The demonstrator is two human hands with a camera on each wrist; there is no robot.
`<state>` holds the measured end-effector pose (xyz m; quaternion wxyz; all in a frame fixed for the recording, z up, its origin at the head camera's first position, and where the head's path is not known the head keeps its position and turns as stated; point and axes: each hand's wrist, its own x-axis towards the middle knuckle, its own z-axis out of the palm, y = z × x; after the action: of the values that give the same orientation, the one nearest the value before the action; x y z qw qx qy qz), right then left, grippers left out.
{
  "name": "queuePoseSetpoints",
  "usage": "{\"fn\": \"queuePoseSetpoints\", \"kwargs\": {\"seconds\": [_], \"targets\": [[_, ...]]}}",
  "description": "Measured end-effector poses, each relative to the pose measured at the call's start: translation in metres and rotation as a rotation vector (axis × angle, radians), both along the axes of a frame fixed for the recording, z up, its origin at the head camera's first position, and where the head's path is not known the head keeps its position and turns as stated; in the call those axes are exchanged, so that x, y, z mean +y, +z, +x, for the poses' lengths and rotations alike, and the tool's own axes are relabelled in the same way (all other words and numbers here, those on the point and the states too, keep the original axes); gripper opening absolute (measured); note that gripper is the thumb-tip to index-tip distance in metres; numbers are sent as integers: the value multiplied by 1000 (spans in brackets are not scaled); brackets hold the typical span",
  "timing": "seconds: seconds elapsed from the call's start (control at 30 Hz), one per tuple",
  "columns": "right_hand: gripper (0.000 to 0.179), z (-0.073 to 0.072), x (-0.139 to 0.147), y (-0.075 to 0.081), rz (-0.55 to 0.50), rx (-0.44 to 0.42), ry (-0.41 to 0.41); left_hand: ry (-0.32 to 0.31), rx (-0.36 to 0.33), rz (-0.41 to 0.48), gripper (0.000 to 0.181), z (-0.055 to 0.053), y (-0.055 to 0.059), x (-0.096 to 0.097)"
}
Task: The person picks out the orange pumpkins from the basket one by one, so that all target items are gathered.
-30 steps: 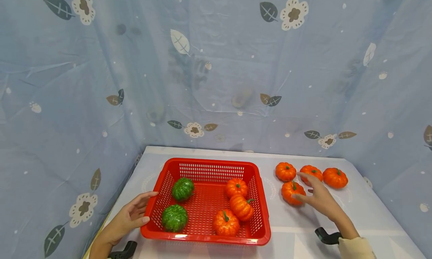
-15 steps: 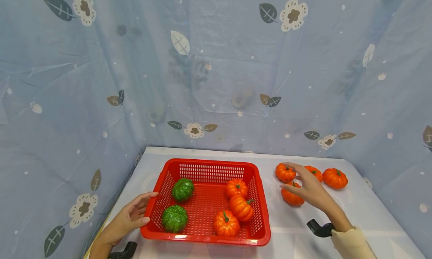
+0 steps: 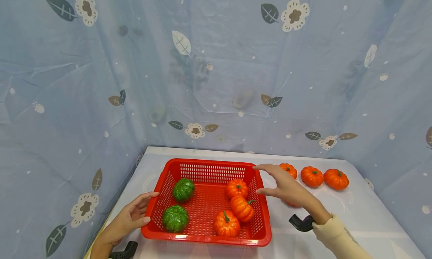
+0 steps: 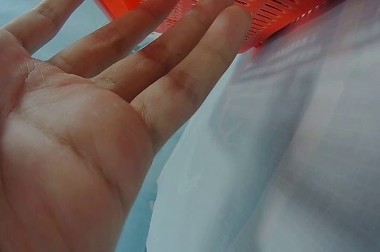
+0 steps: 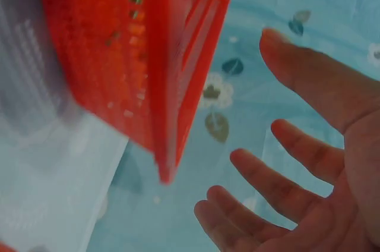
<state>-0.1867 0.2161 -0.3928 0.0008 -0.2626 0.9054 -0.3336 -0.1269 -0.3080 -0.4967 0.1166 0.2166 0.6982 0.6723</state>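
Colours and patterns in your work area

You see a red perforated plastic basket (image 3: 206, 168) holding two mottled green pumpkins (image 3: 183, 189) and three glossy orange pumpkins with green stems (image 3: 241, 207); more orange pumpkins (image 3: 312, 176) lie on the pale blue-white tablecloth (image 3: 354, 214). The blue backdrop cloth (image 3: 216, 71) bears white flowers and grey-brown leaves.

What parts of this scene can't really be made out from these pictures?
- Head view: the right hand covers most of one orange pumpkin on the table.
- Right wrist view: the red basket is motion-blurred; its contents are barely visible.
- Left wrist view: the left hand fills the frame, showing only the basket's wall.
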Motion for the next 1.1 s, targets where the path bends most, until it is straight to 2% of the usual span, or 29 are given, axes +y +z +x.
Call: {"fn": "queuePoseSetpoints", "kwargs": {"seconds": [0.13,0.37,0.53,0.7,0.83,1.1], "targets": [[77,0,-16,2,19,-40,81,4,0,2,63,0,0,0],[74,-4,-41,3,151,-68,230,-26,56,31,64,-1,-3,0],[72,-4,-53,4,236,-148,304,-22,61,32,64,-1,-4,-1],[68,-3,-62,4,355,-216,305,-27,70,30,64,-1,-4,-1],[69,-3,-67,3,448,-215,303,-28,65,35,64,-1,-4,-1],[63,-8,-73,2,480,-247,285,-22,56,30,63,-1,-3,-1]]}}
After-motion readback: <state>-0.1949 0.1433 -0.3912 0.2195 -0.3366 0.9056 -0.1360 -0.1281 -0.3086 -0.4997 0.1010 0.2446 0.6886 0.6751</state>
